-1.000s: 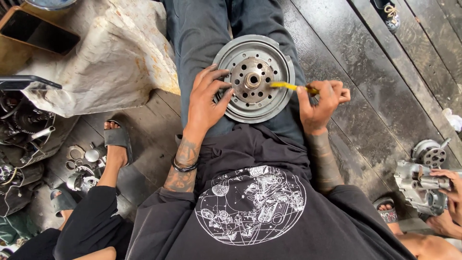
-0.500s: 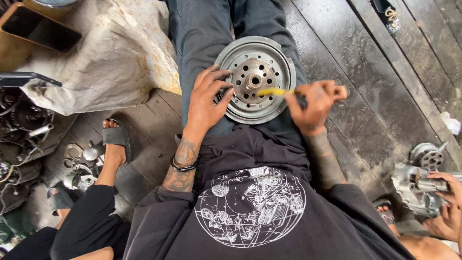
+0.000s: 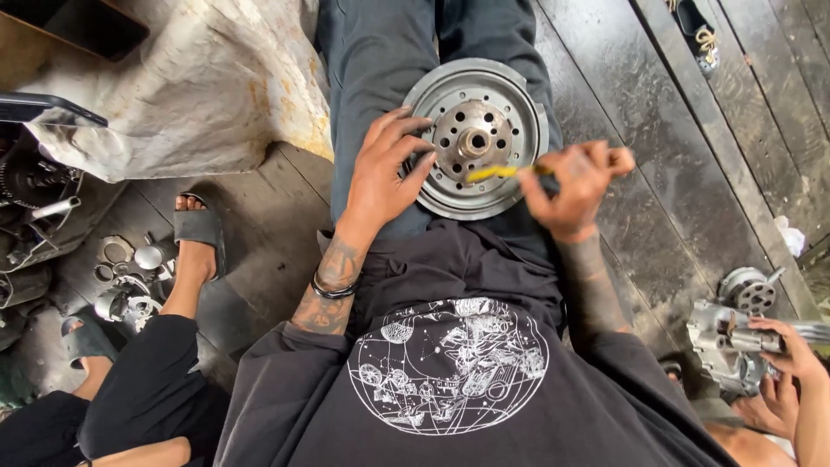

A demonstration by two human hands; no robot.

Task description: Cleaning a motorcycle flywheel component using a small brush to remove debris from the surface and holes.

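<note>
Closest to me I see the black printed shirt, and off at my lower right a co-worker's hands grip a grey metal housing on the dark floorboards. At lower left another person sits in black trousers, a sandalled foot planted on the boards beside a scatter of small metal parts.

Moving up, my left hand lies spread, fingers open and flat, pressing on the left edge of the round metal pulley disc; it clamps nothing, just steadies the disc by touch. There's a dark bracelet on that wrist.

My right hand is curled closed around a yellow-handled tool, the yellow part pointing left across the lower face of the disc, its tip just below the centre hub.

The disc itself rests on my lap, flat, face up, ringed with holes, between the thighs of my grey trousers.

Farther out, a crumpled pale sack lies at upper left, with dark engine pieces beside it
</note>
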